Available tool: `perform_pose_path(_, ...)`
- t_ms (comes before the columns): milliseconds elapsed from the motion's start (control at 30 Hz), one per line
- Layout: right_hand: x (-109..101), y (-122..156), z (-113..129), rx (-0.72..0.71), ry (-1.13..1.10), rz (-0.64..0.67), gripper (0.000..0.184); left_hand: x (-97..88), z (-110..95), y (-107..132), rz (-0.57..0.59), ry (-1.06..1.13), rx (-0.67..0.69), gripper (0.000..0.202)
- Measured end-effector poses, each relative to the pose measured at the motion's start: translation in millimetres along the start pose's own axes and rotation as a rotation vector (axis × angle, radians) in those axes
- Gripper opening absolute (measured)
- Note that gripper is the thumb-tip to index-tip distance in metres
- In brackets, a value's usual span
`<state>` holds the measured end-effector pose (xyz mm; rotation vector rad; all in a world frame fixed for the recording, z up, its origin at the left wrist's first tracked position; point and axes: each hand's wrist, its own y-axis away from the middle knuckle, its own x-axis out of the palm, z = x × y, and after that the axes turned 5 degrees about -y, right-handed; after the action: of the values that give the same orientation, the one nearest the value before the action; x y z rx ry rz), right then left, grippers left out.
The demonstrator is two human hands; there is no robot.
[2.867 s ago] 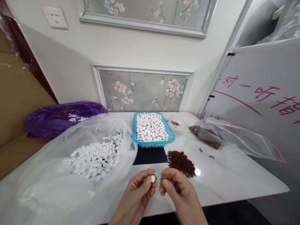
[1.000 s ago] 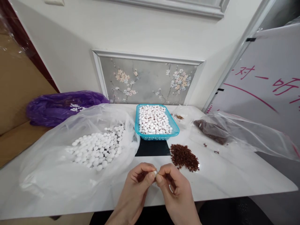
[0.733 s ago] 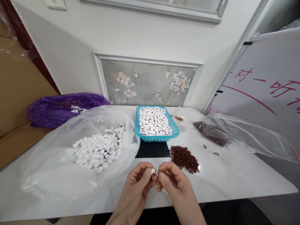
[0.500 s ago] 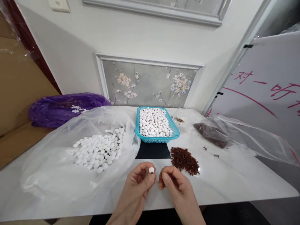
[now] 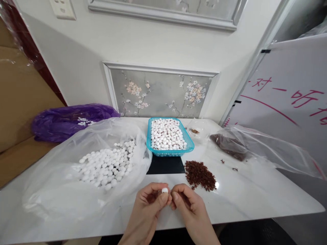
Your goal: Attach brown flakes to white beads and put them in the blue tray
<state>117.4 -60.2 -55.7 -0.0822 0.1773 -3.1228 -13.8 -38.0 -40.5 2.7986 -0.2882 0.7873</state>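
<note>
Pinched between the thumb and fingers of my left hand (image 5: 146, 211) is a small white ball (image 5: 165, 190). My right hand (image 5: 191, 210) is closed in a pinch just beside the ball, its fingertips close to or touching the left fingers. Whatever the right fingertips hold, if anything, is hidden. Beyond the right hand lies a heap of small dark brown, star-like pieces (image 5: 200, 175). To the left, a clear plastic bag (image 5: 48, 190) spreads over the table with many loose white balls (image 5: 107, 166). A blue basket (image 5: 189, 146) full of white balls with brown bits among them stands ahead.
A purple bag (image 5: 56, 122) with some white pieces lies at the back left. On the right, a clear bag (image 5: 230, 146) holds more brown pieces, and a few stray ones lie nearby. Behind the white table (image 5: 255, 200) rises a wall with a floral panel (image 5: 163, 92).
My two hands have come together, the right fingertips now meeting the left ones near the ball. The ball has turned slightly in my left fingers. The view has shifted a little.
</note>
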Motion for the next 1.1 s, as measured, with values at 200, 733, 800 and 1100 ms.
perform_pose_path(200,-0.4,-0.1,2.0,0.000,-0.009,0.031,0.023,0.5,0.4,0.2,0.042,-0.050,0.087,0.005)
perform_pose_path(733,-3.1,0.2,-3.0,-0.226,0.020,-0.119,0.012,0.3,4.2,-1.2,0.113,-0.309,0.101,0.026)
perform_pose_path(800,-5.0,-0.5,-4.4,-0.240,0.100,-0.125,0.012,-0.2,4.3,0.0,0.148,-0.327,0.116,0.028)
perform_pose_path(1100,-2.6,-5.1,-4.6,-0.366,0.331,-0.203,0.012,-1.3,-0.5,0.8,0.291,-0.511,0.172,0.036)
